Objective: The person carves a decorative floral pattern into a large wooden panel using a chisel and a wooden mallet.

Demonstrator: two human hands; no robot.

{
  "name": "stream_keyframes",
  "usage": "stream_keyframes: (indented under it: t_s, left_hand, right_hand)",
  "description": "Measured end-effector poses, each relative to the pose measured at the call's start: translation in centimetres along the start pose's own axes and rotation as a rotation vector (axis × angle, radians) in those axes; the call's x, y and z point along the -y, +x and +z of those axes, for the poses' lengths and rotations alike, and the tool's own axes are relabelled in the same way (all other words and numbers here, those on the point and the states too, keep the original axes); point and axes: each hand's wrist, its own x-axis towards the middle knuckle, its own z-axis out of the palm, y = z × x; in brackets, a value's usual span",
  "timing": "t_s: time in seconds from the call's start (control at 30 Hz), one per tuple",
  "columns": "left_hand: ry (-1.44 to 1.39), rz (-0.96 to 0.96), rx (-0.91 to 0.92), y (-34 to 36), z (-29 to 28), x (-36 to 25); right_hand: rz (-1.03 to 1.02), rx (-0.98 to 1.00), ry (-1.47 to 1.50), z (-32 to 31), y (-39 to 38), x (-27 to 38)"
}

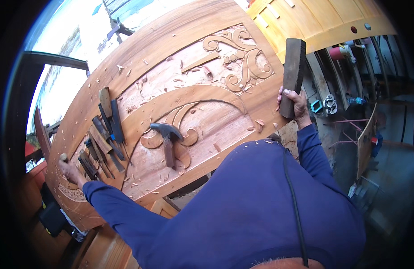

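Note:
My right hand (297,102) grips a long, dark wooden block (293,74) near its lower end, holding it upright at the panel's right edge. At the far left, my left hand (71,171) is closed low over the carved end of the wooden panel (142,92). A small rounded end shows at its top, but what the fingers hold is hidden. Several chisels (99,143) with wooden or dark handles lie beside that hand. A claw hammer (169,148) rests on the panel's middle, its metal head away from me.
Wood chips (207,71) are scattered over the panel, around raised scroll carving (247,62). A yellowish panelled door (319,22) stands at the back right. Right of me are leaning lengths of timber (321,78) and a bent thin board (366,141). A dark cord (293,193) hangs down my front.

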Motion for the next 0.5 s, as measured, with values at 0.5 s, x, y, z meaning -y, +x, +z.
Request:
stream_keyframes:
  t_s: [0.5]
  left_hand:
    - [-2.086,-0.22,0.33,-18.9,-23.6,-44.7]
  right_hand:
    - [0.012,0.036,0.03,-0.4,0.5,0.9]
